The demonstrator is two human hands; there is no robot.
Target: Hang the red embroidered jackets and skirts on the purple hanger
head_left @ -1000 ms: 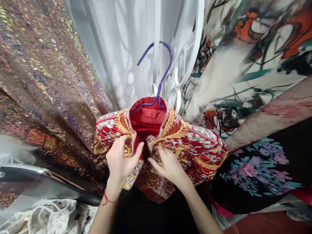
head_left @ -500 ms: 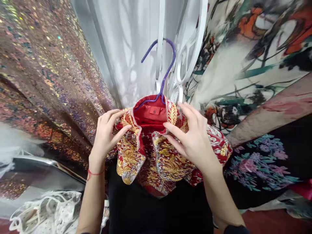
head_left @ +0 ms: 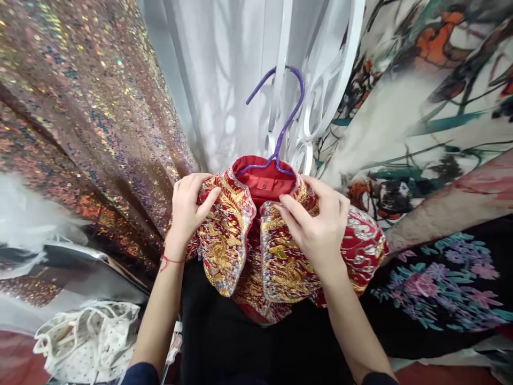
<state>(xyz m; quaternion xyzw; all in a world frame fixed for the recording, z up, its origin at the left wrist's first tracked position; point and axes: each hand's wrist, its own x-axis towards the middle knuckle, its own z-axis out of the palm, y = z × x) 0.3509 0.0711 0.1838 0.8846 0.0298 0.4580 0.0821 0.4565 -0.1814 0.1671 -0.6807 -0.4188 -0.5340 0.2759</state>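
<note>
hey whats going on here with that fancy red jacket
A person has both hands on a red jacket with gold and silver embroidery. The left hand and right hand hold it on either side of the collar. It is on a purple hanger, hooked over a white metal bar. The front is open, and a label marked S shows inside the collar.

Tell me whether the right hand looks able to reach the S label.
Likely yes: the right hand is close beside the open collar, and the S label shows uncovered inside; the purple hanger passes above without covering it.
</note>
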